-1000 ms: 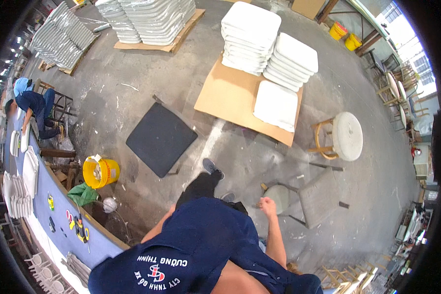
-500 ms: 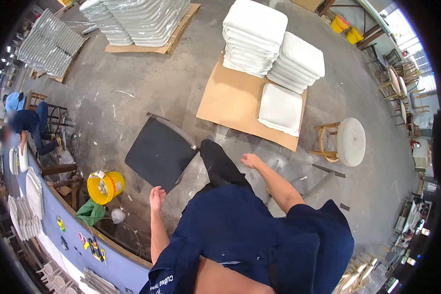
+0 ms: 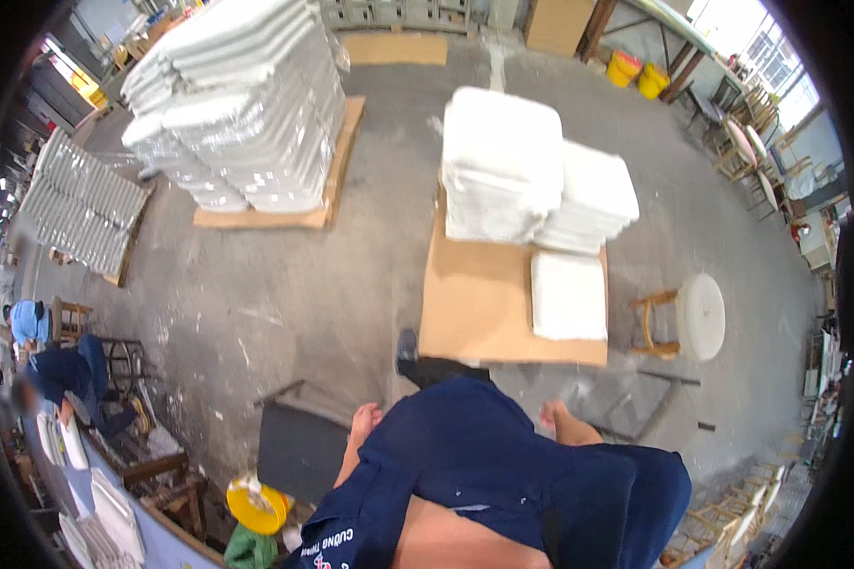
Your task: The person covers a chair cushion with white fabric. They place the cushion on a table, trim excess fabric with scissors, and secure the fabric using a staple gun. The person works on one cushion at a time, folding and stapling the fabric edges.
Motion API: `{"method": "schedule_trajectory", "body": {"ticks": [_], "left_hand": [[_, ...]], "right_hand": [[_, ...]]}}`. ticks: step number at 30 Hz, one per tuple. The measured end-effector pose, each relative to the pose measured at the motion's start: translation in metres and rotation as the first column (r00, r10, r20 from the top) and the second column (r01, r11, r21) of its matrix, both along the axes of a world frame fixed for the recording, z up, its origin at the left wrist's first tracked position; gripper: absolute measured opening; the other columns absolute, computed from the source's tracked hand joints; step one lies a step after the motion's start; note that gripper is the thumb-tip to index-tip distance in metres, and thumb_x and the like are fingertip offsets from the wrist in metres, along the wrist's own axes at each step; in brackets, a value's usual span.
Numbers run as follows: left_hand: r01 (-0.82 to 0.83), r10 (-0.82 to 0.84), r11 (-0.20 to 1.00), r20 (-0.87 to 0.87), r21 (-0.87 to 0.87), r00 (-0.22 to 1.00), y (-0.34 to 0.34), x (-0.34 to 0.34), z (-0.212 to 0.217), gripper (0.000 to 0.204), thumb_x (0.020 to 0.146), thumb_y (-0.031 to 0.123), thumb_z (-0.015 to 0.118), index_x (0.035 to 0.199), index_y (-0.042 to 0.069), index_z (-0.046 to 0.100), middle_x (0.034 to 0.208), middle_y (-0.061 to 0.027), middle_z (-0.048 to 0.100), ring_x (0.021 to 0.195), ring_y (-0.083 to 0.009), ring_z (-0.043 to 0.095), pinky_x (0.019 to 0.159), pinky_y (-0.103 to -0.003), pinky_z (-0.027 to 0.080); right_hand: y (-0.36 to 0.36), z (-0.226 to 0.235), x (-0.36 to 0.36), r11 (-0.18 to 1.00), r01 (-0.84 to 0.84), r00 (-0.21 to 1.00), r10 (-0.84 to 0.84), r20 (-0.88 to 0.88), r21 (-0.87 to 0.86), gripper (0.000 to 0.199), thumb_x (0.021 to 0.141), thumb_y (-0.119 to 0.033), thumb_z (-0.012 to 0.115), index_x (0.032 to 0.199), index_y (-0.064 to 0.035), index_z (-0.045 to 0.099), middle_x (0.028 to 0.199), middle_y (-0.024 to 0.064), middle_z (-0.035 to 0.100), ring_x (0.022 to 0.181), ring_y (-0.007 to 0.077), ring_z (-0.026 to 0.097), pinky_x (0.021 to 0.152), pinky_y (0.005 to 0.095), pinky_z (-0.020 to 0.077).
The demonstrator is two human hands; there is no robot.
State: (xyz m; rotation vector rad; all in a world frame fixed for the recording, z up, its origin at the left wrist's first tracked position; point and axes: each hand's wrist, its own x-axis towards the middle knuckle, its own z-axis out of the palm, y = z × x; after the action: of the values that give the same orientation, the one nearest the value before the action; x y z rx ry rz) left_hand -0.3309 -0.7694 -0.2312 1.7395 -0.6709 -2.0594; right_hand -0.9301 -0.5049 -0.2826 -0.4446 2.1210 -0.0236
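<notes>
My left hand point(image 3: 365, 417) hangs by my side with its fingers loosely apart and nothing in it. It is nearest to a chair with a dark seat point(image 3: 299, 453) that stands low on the left. My right hand point(image 3: 552, 417) is partly covered by my shirt, and its fingers do not show well; I see no object at it. Ahead of me a cardboard sheet point(image 3: 474, 308) lies on the floor. On it stand a tall stack of white cushions point(image 3: 501, 161), a lower stack point(image 3: 598, 194) and a separate white cushion point(image 3: 569, 296) nearer me.
A round-seated stool point(image 3: 700, 318) lies tipped at the right, near a metal frame point(image 3: 636, 403). Wrapped white stacks point(image 3: 247, 133) stand on a pallet at the far left. A yellow bucket point(image 3: 256, 507) and a workbench edge are at lower left, where a co-worker point(image 3: 66, 375) bends over.
My view has lifted and I have stepped toward the cardboard sheet. The dark-seated chair and the bucket have dropped lower in view. Both hands have drawn in closer to my body.
</notes>
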Motion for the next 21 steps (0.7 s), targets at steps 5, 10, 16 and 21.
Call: {"method": "schedule_trajectory", "body": {"ticks": [5,10,16,21], "left_hand": [[-0.098,0.150,0.960,0.186,-0.262,0.971,-0.166,0.106,0.043,0.029,0.110,0.035,0.057,0.122,0.013,0.071,0.094,-0.0013,0.072,0.081,-0.0133,0.067,0.064,-0.032,0.052],[-0.085,0.206,0.948,0.389,-0.306,0.898,-0.338,0.141,0.062,0.030,0.110,0.035,0.056,0.120,0.012,0.072,0.096,-0.0019,0.073,0.082,-0.0131,0.066,0.066,-0.030,0.051],[0.120,0.036,0.907,0.358,-0.404,0.933,-0.591,0.074,0.094,0.031,0.111,0.036,0.054,0.118,0.010,0.071,0.099,-0.0018,0.074,0.091,-0.0125,0.068,0.073,-0.028,0.048],[0.318,-0.254,0.840,0.199,-0.440,0.947,-0.824,-0.077,0.119,0.032,0.111,0.035,0.054,0.117,0.009,0.071,0.101,-0.0015,0.073,0.093,-0.0124,0.068,0.077,-0.027,0.049]], "right_hand": [[-0.224,0.030,0.128,0.913,0.406,0.863,-0.372,0.341,-0.032,0.020,0.099,-0.024,0.063,0.103,-0.0073,0.073,0.083,0.0094,0.073,0.066,0.0244,0.070,0.058,0.0429,0.0572],[-0.531,0.082,0.162,0.868,0.171,0.890,0.067,0.451,-0.467,0.030,0.108,-0.031,0.058,0.112,-0.0039,0.070,0.093,0.0094,0.075,0.073,0.0168,0.070,0.062,0.0315,0.0543],[-0.745,0.075,0.184,0.694,0.358,0.896,-0.067,0.438,-0.625,0.033,0.106,-0.031,0.057,0.104,-0.0011,0.070,0.084,0.0098,0.073,0.073,0.0203,0.069,0.068,0.0377,0.0568],[-0.772,-0.005,0.162,0.968,0.075,0.964,-0.008,0.267,-0.240,0.032,0.100,-0.029,0.055,0.087,-0.0060,0.073,0.067,0.0112,0.069,0.056,0.0217,0.065,0.050,0.0402,0.0501]]}}
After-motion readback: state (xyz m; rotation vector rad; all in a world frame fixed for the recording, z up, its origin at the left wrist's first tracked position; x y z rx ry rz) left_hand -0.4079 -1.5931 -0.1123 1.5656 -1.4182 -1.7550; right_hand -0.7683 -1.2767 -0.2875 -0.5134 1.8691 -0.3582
